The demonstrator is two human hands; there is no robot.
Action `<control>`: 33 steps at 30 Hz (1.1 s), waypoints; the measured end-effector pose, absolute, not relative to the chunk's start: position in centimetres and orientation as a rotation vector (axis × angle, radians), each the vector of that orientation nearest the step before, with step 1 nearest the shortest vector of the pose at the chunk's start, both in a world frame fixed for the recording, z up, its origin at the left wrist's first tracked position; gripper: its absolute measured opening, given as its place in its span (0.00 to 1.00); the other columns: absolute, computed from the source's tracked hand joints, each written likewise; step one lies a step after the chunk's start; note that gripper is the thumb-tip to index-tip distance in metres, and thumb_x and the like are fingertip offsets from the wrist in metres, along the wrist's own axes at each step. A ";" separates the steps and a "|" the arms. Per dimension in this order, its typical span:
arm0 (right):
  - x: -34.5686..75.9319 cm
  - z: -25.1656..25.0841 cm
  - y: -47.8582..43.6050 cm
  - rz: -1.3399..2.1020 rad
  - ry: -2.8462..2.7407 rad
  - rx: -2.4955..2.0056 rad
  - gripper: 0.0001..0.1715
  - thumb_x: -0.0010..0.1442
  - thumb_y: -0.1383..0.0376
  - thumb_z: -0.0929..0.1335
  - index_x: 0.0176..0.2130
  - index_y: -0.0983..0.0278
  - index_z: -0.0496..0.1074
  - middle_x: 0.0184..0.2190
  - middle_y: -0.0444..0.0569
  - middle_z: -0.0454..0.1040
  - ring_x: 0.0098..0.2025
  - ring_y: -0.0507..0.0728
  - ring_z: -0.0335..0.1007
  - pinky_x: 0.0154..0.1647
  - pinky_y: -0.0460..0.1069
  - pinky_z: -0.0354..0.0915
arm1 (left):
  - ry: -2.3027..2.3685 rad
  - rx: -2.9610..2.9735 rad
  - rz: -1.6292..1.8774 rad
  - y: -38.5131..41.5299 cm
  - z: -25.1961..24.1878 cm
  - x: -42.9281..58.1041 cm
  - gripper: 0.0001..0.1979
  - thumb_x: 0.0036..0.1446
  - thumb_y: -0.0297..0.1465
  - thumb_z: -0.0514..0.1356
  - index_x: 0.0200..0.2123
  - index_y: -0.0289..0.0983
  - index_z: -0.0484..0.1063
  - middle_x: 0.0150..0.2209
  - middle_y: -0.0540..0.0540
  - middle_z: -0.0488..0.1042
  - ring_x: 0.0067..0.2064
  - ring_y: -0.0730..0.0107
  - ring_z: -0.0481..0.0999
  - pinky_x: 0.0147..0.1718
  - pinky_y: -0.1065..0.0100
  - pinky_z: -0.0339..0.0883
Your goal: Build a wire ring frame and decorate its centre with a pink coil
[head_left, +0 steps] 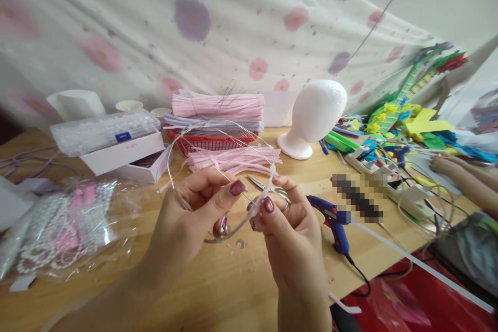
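My left hand (194, 212) and my right hand (290, 228) meet above a wooden table (233, 290). Both pinch a thin silver wire hoop (182, 145) that loops up toward the back. The fingers of my right hand press a pale pink strip (261, 202) against the wire, and my left thumb and fingers grip the wire just beside it. Small scissors (272, 187) lie on the table right behind my right hand. A loose bundle of pink strips (237, 158) lies behind the hands.
A red basket (210, 142) bears stacked pink strips. A white foam head (315, 114), a blue glue gun (334, 218), a power strip (404, 197), bead boxes (105, 132) and bagged pearls (58, 228) stand around. Another person's hand (451, 166) rests at the right.
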State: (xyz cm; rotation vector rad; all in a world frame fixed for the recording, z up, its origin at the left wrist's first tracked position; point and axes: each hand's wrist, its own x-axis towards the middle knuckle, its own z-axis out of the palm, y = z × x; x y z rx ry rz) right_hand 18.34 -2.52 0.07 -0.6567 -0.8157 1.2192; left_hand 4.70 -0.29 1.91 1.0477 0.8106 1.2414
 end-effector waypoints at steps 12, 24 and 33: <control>17.9 -0.2 -2.8 1.251 -0.951 -0.630 0.14 0.67 0.57 0.71 0.31 0.61 0.75 0.23 0.39 0.72 0.26 0.49 0.66 0.36 0.45 0.66 | 0.668 0.481 0.961 -1.0 3.4 5.3 0.19 0.39 0.37 0.78 0.26 0.38 0.72 0.14 0.60 0.58 0.17 0.82 0.57 0.15 0.80 0.57; 17.7 0.0 -3.6 1.205 -0.989 -0.688 0.16 0.67 0.56 0.70 0.29 0.60 0.72 0.22 0.40 0.65 0.25 0.50 0.58 0.32 0.46 0.63 | 0.676 0.121 0.786 -1.8 4.4 5.3 0.16 0.65 0.32 0.61 0.24 0.35 0.71 0.17 0.57 0.55 0.15 0.84 0.58 0.10 0.81 0.56; 17.3 0.6 -4.0 1.196 -0.965 -0.657 0.16 0.68 0.57 0.70 0.29 0.61 0.72 0.21 0.39 0.65 0.25 0.49 0.60 0.30 0.45 0.62 | 0.609 0.068 0.742 -1.9 4.0 5.4 0.16 0.66 0.31 0.61 0.24 0.33 0.72 0.18 0.57 0.54 0.15 0.85 0.60 0.10 0.82 0.57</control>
